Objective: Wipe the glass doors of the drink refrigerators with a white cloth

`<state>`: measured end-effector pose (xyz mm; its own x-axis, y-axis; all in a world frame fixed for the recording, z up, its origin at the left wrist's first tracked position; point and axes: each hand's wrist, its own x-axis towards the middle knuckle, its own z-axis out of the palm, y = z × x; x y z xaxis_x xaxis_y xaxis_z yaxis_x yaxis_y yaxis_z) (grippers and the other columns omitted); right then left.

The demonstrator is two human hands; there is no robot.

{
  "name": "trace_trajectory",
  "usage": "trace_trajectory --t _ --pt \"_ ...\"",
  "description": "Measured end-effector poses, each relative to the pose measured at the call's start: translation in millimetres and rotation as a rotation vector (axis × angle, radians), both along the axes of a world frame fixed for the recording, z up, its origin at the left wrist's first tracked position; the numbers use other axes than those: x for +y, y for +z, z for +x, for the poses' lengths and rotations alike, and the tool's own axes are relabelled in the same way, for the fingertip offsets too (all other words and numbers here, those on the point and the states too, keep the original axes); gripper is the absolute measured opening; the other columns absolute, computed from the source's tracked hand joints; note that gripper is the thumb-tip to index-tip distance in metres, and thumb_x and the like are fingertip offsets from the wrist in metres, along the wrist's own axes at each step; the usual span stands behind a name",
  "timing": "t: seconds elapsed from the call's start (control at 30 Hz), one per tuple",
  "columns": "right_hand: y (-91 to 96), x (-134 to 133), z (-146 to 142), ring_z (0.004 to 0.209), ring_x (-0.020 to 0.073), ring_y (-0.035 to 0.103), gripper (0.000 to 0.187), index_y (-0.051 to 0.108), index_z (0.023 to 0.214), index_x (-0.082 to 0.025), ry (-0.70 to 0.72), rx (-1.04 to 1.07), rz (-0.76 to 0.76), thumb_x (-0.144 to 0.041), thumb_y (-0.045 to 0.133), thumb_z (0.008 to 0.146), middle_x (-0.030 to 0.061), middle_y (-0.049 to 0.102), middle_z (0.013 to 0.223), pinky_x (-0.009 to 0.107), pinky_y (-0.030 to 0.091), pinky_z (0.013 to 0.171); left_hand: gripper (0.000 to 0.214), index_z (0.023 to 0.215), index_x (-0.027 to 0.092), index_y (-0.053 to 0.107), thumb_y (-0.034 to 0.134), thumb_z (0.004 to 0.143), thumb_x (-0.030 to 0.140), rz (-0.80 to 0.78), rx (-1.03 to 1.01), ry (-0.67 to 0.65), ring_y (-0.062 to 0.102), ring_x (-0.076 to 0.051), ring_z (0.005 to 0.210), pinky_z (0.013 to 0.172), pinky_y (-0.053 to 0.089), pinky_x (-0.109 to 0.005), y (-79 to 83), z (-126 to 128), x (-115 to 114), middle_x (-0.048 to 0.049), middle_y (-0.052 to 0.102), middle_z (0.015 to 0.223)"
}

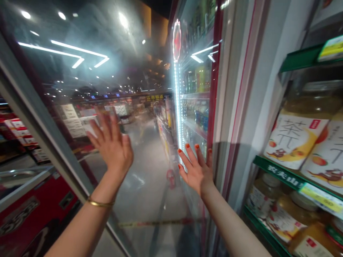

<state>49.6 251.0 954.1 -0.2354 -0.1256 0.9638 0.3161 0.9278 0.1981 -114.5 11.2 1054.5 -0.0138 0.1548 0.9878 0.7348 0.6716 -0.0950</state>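
While the shop aisle is being looked down from the doorway of a drinks cooler, both bare hands are seen raised and open, fingers spread, with nothing pinched or gripped. The right hand (195, 173) is held up at the glass door of the cooler (191, 107), its orange-painted fingernails (187, 145) right at the pane, though actual contact cannot be made out. The left hand (111, 148) is lifted in front of a large glass pane (53, 71), with a gold bangle (100, 203) worn on its wrist; whether that palm is touching the glass cannot be told. The pane is edged by a grey metal frame (34, 117) that runs diagonally across the view. Bottled drinks (200, 114) are lined up on shelves behind the cooler door, which is bordered by a red door frame (214, 89) and lit by a bright LED strip (177, 100). To the right, jars of fruit tea (294, 137) are displayed on green shelving (278, 171), and a yellow price tag (323, 199) is fixed to the shelf edge. Below the hands, a glossy shop floor (144, 200) is shown, while a red display unit (32, 214) is seen at the lower left, and further shelves recede under the ceiling lights.
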Motion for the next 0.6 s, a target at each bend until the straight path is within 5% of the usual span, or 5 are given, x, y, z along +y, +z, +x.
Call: trace_trajectory --t 0.13,0.2,0.33,0.43,0.6 --pt "-1.6 2 0 0.174 0.0294 0.028 0.056 0.065 0.159 -0.036 0.012 0.025 0.011 -0.040 0.067 0.103 0.0037 0.064 0.166 0.061 0.005 0.145 0.070 0.175 0.044 0.031 0.047 0.109 0.060 -0.448 0.287 -0.101 0.004 -0.015 0.178 0.148 0.001 -0.044 -51.2 30 23 0.0072 0.039 0.181" --pt "-2.1 2 0 0.175 0.0304 0.025 0.060 0.062 0.161 -0.035 0.032 0.014 0.003 -0.038 0.069 0.102 0.0045 0.061 0.169 0.062 0.008 0.145 0.069 0.175 0.046 0.029 0.046 0.109 0.055 -0.483 0.344 -0.110 0.009 -0.009 0.176 0.147 0.006 -0.037 -62.0 30 11 0.0104 0.045 0.177" --pt "-0.6 0 -3 0.176 0.0292 0.020 0.062 0.060 0.163 -0.034 0.063 0.028 0.032 -0.039 0.068 0.101 0.0037 0.061 0.169 0.064 0.011 0.145 0.080 0.181 0.025 0.007 0.044 0.110 0.030 -0.150 0.183 -0.024 -0.005 -0.023 0.178 0.145 0.000 -0.062 3.4 8 -10 -0.0087 0.010 0.189" --pt "0.6 0 -3 0.177 0.0265 0.018 0.058 0.062 0.161 -0.034 0.042 0.054 0.039 -0.039 0.066 0.103 0.0030 0.063 0.167 0.064 0.010 0.145 0.080 0.181 0.023 0.004 0.044 0.112 0.035 -0.099 0.119 -0.013 -0.007 -0.028 0.178 0.144 -0.001 -0.067 39.6 8 11 -0.0118 0.004 0.190" --pt "-1.8 -2 -5 0.178 0.0241 0.015 0.058 0.064 0.157 -0.017 0.021 0.089 0.017 -0.041 0.062 0.105 0.0125 0.060 0.168 0.058 0.007 0.147 0.066 0.172 0.044 0.040 0.055 0.107 0.046 -0.588 0.341 -0.152 0.015 -0.012 0.176 0.147 0.004 -0.038 -21.8 20 24 0.0071 0.053 0.173"
